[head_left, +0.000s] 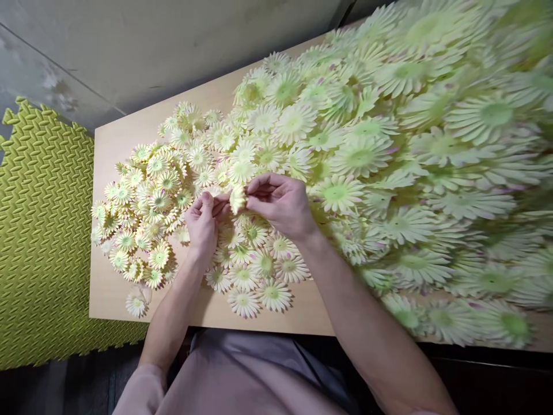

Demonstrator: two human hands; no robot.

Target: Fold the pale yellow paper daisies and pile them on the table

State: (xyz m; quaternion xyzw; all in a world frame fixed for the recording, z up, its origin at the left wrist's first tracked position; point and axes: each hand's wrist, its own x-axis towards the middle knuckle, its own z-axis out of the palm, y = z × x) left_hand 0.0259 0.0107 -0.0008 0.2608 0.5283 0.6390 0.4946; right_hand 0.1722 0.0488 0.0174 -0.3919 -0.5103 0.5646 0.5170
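Note:
Both hands meet over a heap of pale yellow-green daisy-like flower heads (302, 132) spread on a light wooden table (116, 144). My left hand (202, 222) and my right hand (281, 203) pinch a single small flower head (237, 198) between their fingertips, a little above the pile. Fingers of both hands are curled and closed on it. More flower heads lie directly beneath and around both wrists.
The flower pile rises higher and nearer the camera at the right (453, 173), blurred. A yellow-green foam floor mat (43, 230) lies left of the table. Grey floor (151, 52) shows beyond the table. The table's front edge (259, 328) runs by my lap.

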